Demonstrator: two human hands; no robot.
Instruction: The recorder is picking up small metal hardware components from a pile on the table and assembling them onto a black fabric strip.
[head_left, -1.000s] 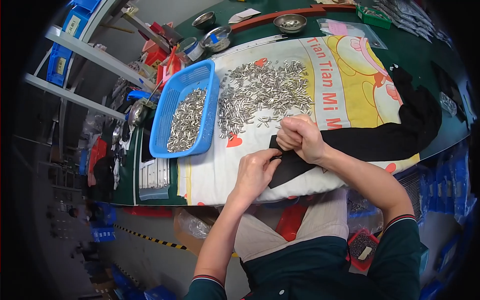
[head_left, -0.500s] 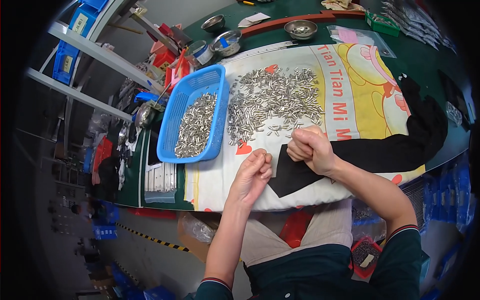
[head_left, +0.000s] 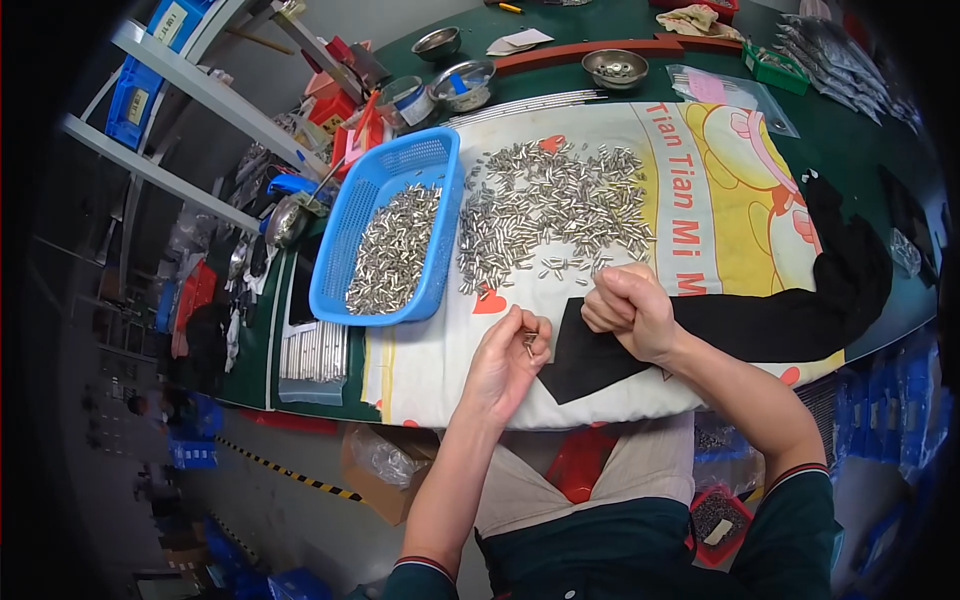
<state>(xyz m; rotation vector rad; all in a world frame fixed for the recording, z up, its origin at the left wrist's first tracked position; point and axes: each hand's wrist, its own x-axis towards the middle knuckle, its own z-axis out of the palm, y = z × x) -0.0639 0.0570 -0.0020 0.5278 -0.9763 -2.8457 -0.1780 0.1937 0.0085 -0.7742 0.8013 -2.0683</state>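
Left hand [head_left: 503, 366]: fingers curled inward, at least one small metal piece [head_left: 529, 344] held among them, just beside the left end of the black cloth [head_left: 588, 368]. Right hand [head_left: 640, 312]: fingers folded into a fist over that cloth; whether anything is gripped inside cannot be told. Similar pieces [head_left: 560, 195] are strewn across the printed cloth [head_left: 450, 370]; more are held in the blue basket [head_left: 446, 240].

The shirt [head_left: 640, 540] is dark green — short sleeves [head_left: 802, 515], red-striped cuffs [head_left: 797, 473] — the trousers [head_left: 652, 460] beige.
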